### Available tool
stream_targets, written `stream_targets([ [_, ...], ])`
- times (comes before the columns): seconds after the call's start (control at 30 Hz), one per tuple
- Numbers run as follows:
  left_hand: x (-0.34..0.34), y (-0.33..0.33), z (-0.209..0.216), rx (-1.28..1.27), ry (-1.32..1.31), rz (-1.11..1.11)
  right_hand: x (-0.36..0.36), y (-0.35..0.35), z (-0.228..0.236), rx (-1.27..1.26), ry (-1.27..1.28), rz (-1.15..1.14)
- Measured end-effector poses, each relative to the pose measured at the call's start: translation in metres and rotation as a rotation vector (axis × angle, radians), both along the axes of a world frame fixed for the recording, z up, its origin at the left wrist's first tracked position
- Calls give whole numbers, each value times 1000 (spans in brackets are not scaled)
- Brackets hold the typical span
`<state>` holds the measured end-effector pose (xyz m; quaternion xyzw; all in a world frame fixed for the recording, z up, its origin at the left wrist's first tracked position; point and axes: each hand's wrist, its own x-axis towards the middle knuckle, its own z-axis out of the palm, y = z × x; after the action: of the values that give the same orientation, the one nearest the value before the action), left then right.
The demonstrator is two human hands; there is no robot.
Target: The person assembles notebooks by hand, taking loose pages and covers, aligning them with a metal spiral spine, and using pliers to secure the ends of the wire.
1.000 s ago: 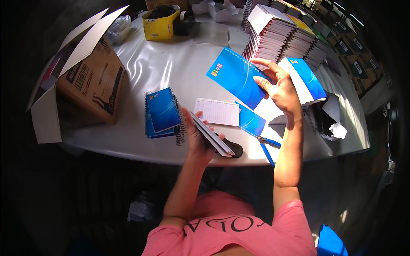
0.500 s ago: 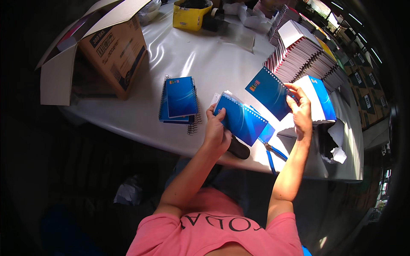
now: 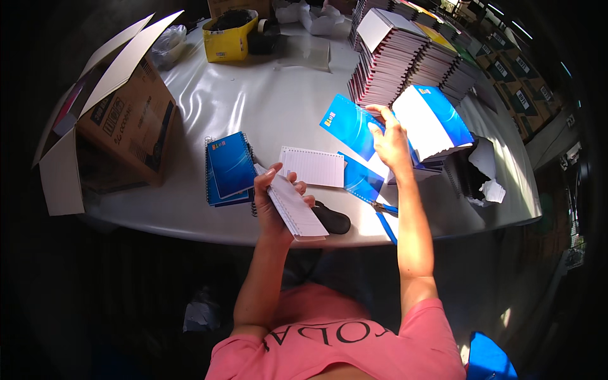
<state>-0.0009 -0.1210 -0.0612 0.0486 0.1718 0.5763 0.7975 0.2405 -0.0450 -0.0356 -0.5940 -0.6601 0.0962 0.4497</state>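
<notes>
My left hand (image 3: 272,199) grips a thin pad of lined, hole-punched pages (image 3: 296,210), tilted with the ruled side showing. Between the thumb and fingers of my right hand (image 3: 391,142) is a blue notebook cover (image 3: 347,126) with holes along one edge, held above the table. Below it, a lined punched sheet (image 3: 313,167) and another blue cover (image 3: 363,180) lie on the table. Pliers with blue handles (image 3: 386,227) rest at the near edge, partly hidden by my right forearm. Beside my left hand is a dark rounded object (image 3: 333,219).
Blue spiral notebooks (image 3: 229,166) are stacked at left, near an open cardboard box (image 3: 130,130). On the right stand a block of white pages with blue covers (image 3: 437,120) and tall piles of spiral notebooks (image 3: 389,60). A yellow container (image 3: 229,43) sits at the back.
My left hand has turned its pad from blue cover to ruled pages and moved toward me. The lined sheet on the table is uncovered. My right hand still holds a blue cover; the view has shifted.
</notes>
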Motion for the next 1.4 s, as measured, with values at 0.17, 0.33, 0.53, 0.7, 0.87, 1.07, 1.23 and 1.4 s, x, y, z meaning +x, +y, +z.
stream_targets([
  [0.17, -4, 2, -9, -45, 48, -7, -14, -9, -36, -41, -359, -112],
  [0.33, -2, 2, -5, -88, 101, 50, -13, -60, -33, -521, -487, 112],
  [0.53, 5, 2, -10, -65, 92, 48, -1, -42, -33, -761, -609, 31],
  [0.7, 5, 4, -15, -158, 142, 73, -32, -43, -7, -802, -800, -160],
  [0.87, 7, 2, -16, -196, 206, 115, -25, -36, -30, -520, -798, -172],
  [1.07, 9, 10, -15, -156, 205, 78, -29, -29, -44, -403, -773, 0],
  [1.23, 13, 21, -19, -134, 216, 113, -29, -32, -33, -187, -709, -105],
  [1.4, 18, 18, -20, -68, 225, 115, -43, -60, 52, -215, -363, -35],
])
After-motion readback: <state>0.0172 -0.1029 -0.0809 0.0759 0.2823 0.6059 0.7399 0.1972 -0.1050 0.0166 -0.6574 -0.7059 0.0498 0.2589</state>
